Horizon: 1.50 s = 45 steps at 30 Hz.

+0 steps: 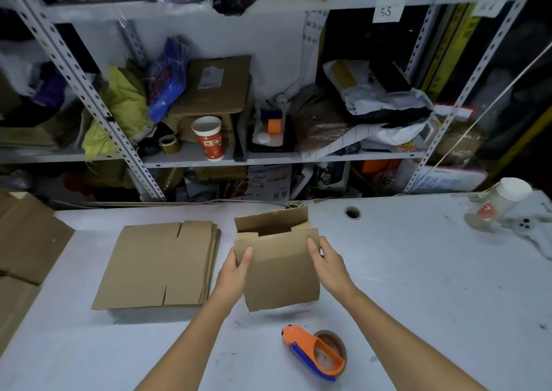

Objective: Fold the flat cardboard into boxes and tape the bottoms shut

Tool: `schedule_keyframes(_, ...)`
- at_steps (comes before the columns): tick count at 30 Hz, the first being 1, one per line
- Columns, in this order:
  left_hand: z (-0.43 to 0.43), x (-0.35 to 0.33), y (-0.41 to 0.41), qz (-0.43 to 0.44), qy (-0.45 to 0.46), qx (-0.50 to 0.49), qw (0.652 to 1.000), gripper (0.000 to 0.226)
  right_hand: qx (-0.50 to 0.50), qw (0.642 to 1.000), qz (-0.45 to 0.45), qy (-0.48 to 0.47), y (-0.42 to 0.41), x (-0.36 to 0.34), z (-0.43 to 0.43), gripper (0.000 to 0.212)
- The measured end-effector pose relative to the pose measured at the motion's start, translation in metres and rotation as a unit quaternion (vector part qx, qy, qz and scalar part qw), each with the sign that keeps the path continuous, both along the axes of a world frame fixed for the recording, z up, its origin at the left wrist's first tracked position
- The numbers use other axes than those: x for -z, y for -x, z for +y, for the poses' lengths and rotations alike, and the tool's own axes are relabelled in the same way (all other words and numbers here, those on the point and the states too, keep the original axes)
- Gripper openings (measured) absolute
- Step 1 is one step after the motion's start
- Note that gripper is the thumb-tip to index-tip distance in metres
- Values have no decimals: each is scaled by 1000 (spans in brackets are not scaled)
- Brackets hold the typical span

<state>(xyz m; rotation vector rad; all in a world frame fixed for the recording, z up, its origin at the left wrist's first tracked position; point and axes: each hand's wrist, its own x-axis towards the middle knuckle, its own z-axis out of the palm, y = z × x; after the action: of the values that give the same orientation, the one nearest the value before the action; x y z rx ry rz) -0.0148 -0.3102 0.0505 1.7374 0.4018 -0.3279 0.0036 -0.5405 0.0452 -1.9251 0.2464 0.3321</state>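
My left grip (236, 266) and right grip (328, 262) each pinch a side of the open box (280, 274), just over the desk (418, 271). The flat cardboard (158, 265) lies beside it on the left. A white shelf tag (386, 11) says 55.

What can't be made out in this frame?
Head view, box bottom: hidden by its near panel.
Head view, fingertips of left hand and right hand: behind the box.
Head view, sheet count in the stack: edges too small.
Head view, cardboard at left: cut off by the edge.
Head view, shelf notes: blurred.
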Motion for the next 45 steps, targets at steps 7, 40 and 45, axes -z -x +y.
schedule_keyframes(7, 4, 0, -2, -19, -1, -8, 1000, 32, 6, 1000, -30, 1, 2, 2, 1, 28)
schedule_keyframes(40, 2, 5, -29, 30, 41, -32, 998, 20, -20, 998, 58, 1, 4, 5, 10, 75)
schedule_keyframes(45, -3, 7, -24, 49, 35, -18, 998, 25, -6, 999, 49, -19, 2, 7, 11, 66)
